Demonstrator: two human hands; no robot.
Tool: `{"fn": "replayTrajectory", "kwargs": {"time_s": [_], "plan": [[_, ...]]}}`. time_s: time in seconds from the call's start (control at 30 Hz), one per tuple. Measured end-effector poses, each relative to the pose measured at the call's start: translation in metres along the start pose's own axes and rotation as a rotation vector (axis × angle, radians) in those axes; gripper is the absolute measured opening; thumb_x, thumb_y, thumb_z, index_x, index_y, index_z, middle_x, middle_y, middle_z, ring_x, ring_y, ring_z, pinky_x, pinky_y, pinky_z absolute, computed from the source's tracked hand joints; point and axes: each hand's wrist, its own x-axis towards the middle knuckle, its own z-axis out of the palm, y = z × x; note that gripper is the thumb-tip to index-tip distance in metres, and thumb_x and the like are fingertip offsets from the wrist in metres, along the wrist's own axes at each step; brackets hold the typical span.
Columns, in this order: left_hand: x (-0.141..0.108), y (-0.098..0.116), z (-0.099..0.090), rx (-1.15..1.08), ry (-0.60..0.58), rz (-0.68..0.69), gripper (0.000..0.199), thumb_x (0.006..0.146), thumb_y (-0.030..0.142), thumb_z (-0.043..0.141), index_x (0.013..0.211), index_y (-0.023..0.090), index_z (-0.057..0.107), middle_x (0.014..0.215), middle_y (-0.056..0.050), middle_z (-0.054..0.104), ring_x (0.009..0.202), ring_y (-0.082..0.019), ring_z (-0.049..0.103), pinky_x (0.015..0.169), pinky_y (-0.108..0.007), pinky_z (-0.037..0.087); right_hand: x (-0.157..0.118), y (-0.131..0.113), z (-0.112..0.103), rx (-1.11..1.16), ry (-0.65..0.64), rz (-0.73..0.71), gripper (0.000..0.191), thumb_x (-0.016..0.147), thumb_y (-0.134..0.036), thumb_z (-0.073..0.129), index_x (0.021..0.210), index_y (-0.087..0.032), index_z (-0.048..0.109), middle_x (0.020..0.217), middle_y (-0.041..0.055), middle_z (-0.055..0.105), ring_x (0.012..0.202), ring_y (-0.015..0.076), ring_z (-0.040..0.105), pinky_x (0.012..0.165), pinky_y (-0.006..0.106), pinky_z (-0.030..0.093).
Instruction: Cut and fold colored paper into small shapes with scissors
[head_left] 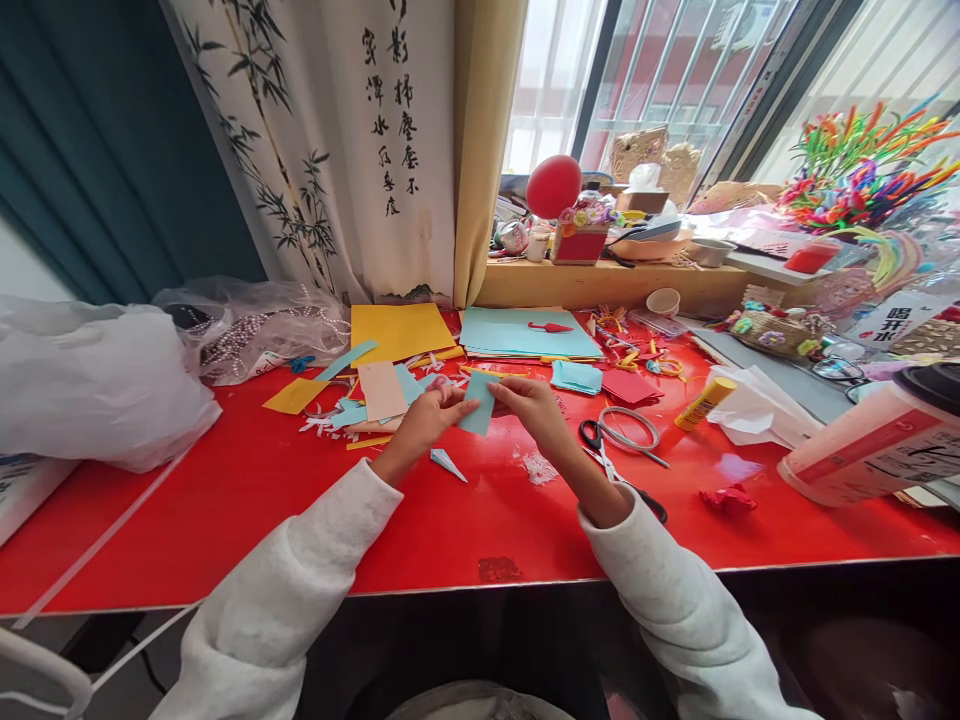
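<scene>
A small light-blue paper piece [478, 408] is held up over the red table between my two hands. My left hand [429, 420] pinches its left edge, and my right hand [531, 405] pinches its upper right corner. Just behind and left of my left hand lie a pale peach paper [382, 391] and blue and yellow scraps. A folded light-blue paper point [448, 464] rests on the table below my left hand. To the right of my right hand are black-handled scissors [609, 465], partly under my right wrist, and a coiled grey cord [630, 428].
Yellow sheets [401, 332] and a light-blue stack [517, 332] lie at the back. Rightward are a glue stick [705, 403], crumpled red paper [729, 500] and a large cup [862, 440]. A white plastic bag [97, 380] sits left. The table's front edge [480, 590] is near my sleeves.
</scene>
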Motion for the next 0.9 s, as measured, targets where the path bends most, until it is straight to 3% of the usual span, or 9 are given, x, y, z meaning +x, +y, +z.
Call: {"fn": "replayTrajectory", "kwargs": {"time_s": [0.17,0.37,0.57,0.9], "plan": [[-0.0009,0.0012,-0.0025,-0.033,0.033,0.005,0.042,0.074,0.056,0.065,0.084,0.015,0.067,0.079,-0.003,0.067,0.075,-0.015,0.058,0.074,-0.027,0.045,-0.0009,0.0007,0.0026,-0.031,-0.029,-0.024,0.037,0.072,-0.052,0.069,0.069,-0.016,0.062,0.068,0.0023,0.064,0.070,0.0177,0.065,0.071,0.032,0.057],[-0.0033,0.0042,-0.0021,-0.098,0.018,-0.005,0.041,0.073,0.054,0.067,0.084,0.014,0.070,0.080,-0.003,0.069,0.079,-0.017,0.061,0.075,-0.028,0.046,-0.0030,-0.0022,0.0041,-0.033,-0.002,-0.044,0.032,0.075,-0.047,0.068,0.070,-0.015,0.063,0.068,0.0010,0.061,0.067,0.0146,0.062,0.070,0.030,0.055],[-0.0035,0.0049,-0.0025,-0.038,0.047,0.016,0.038,0.078,0.051,0.063,0.090,0.015,0.068,0.088,-0.003,0.068,0.086,-0.017,0.059,0.080,-0.028,0.044,-0.0040,-0.0016,0.0049,-0.082,0.006,-0.065,0.033,0.075,-0.049,0.067,0.069,-0.016,0.061,0.067,0.0011,0.060,0.069,0.0164,0.062,0.069,0.031,0.054],[-0.0049,0.0043,-0.0001,-0.063,0.052,0.014,0.039,0.075,0.054,0.065,0.077,0.014,0.064,0.073,0.000,0.060,0.074,-0.014,0.053,0.073,-0.026,0.042,-0.0050,-0.0023,0.0074,-0.104,-0.017,-0.094,0.031,0.076,-0.044,0.066,0.066,-0.016,0.059,0.065,0.0000,0.058,0.065,0.0140,0.059,0.065,0.027,0.051]]}}
